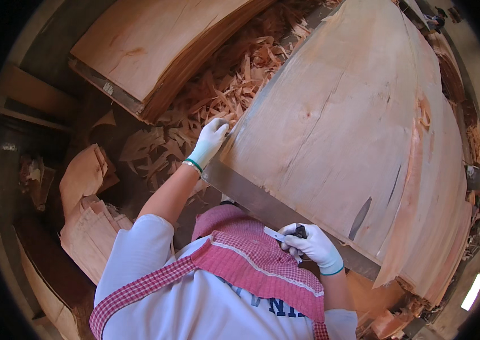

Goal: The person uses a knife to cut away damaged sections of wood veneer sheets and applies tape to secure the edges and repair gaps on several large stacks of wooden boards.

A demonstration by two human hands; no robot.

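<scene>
A large pale wood veneer sheet [330,124] lies before me on a stack, with dark splits and a frayed reddish strip toward its right. My left hand [211,139], in a white glove with a green cuff, is closed at the sheet's left edge, close to the near corner; its fingertips are partly hidden. Near the front edge, my right hand [313,246] wears a matching glove. Its fingers are wrapped round a small tool [300,232] with a black body and a flat, pale strip pointing left. The exact kind of tool is unclear.
A dark board edge [274,207] runs along the near side of the sheet. Another thick veneer stack [149,51] stands at the far left. Curly wood scraps [240,82] fill the gap between the stacks. Loose veneer pieces [90,224] lie at my left.
</scene>
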